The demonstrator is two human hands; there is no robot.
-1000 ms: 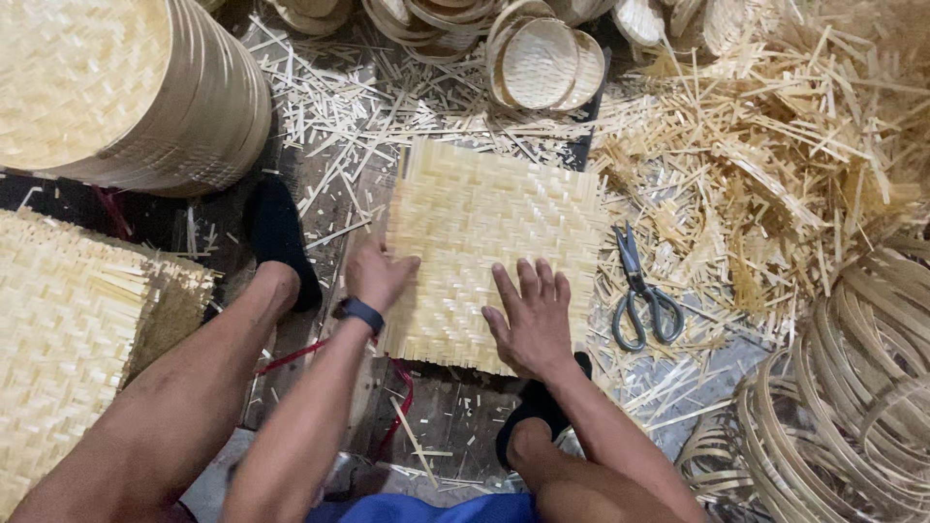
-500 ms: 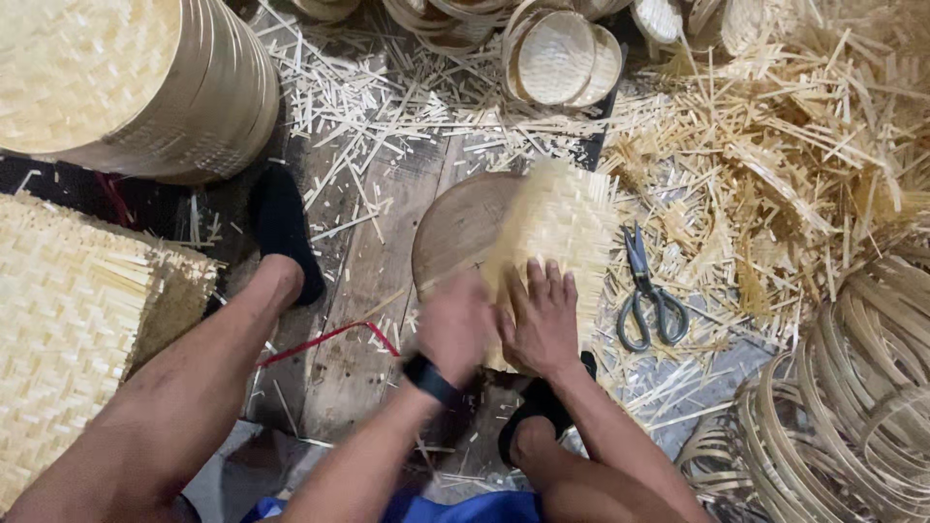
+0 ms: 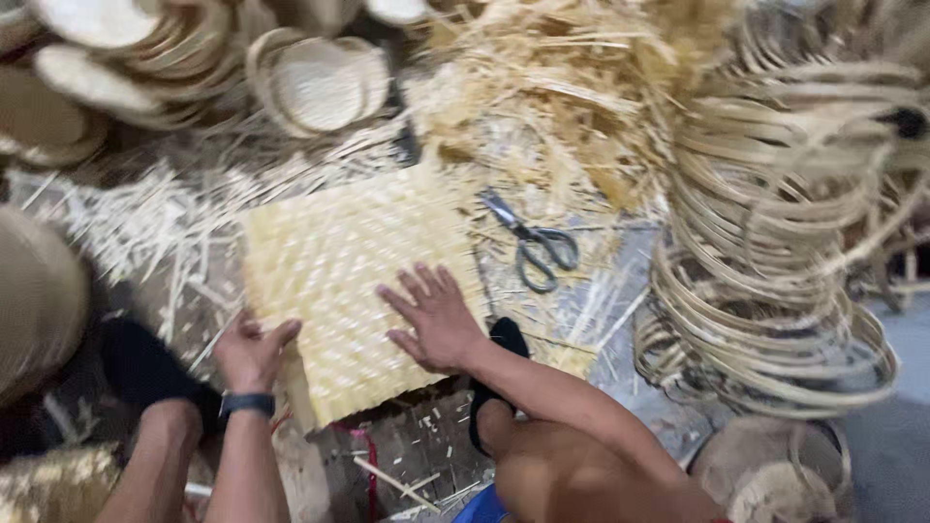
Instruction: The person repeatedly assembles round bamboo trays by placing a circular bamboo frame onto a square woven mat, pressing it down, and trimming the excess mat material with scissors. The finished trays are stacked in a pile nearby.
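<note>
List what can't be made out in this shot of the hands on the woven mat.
- Head view: the board under the woven mat is covered by the mat.
- Left hand: its grip on the mat's edge is unclear; fingertips tuck against the edge, and motion blur smears them.
- Right hand lies flat on top; what its palm covers is hidden.
- Scissors: blade state blurred.
- Stacked hoops: count lost to blur, cut off at the right edge.

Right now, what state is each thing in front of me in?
Woven mat: lying flat, pressed by both hands.
Left hand: gripping the mat's near-left edge.
Right hand: open, flat on the mat.
Scissors: closed, on the floor.
Bamboo hoops: stacked.
</note>
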